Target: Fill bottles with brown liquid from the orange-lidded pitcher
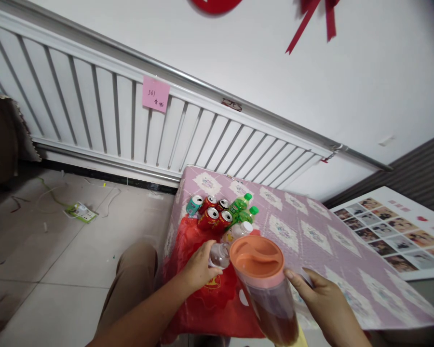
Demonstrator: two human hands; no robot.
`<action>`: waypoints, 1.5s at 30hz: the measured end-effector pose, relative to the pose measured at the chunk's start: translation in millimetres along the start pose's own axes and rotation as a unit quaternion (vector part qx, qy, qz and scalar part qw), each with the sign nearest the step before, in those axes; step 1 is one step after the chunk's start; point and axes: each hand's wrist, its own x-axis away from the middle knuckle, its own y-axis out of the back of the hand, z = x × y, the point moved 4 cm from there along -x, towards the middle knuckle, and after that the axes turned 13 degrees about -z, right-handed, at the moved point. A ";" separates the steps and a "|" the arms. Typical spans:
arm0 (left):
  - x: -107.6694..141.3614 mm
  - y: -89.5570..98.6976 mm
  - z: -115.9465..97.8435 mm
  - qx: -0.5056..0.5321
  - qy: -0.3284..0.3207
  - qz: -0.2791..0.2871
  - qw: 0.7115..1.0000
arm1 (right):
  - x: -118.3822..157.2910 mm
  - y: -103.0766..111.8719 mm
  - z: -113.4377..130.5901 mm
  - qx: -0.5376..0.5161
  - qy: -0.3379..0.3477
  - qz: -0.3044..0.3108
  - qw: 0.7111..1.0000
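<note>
In my right hand is the handle of a clear pitcher with an orange lid and brown liquid inside. The pitcher leans toward the left. My left hand grips a clear, uncapped bottle, its open mouth close to the lid's edge; whether they touch I cannot tell. Just behind stand a white-capped clear bottle, green-capped green bottles and several opened cans, among them a red can and a teal can.
Red plastic covers the near left part of the table, over a purple patterned tablecloth. A white radiator runs behind. A photo board leans at the right. A power strip lies on the floor at left.
</note>
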 end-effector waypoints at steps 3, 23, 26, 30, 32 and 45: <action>0.0 -0.4 0.9 0.000 -0.003 0.000 1.000 | -0.4 1.4 3.9 -0.014 0.000 0.002 1.000; 0.1 -1.0 3.3 -0.002 -0.002 -0.001 1.000 | -1.1 -1.8 -3.1 -0.008 -0.001 0.013 1.000; -0.1 -1.2 3.5 -0.002 -0.005 -0.002 1.000 | -0.4 -1.3 -0.2 -0.003 -0.008 0.007 1.000; -0.1 -1.0 3.1 -0.003 -0.007 -0.002 1.000 | 0.3 -1.2 0.9 0.005 -0.024 0.016 1.000; 0.0 -0.8 2.8 -0.005 -0.008 0.000 1.000 | 0.0 -1.0 -0.6 0.010 -0.030 0.019 0.999; -0.1 -0.4 2.0 -0.012 -0.002 0.003 1.000 | -1.9 -2.5 -7.2 0.024 -0.006 0.019 1.000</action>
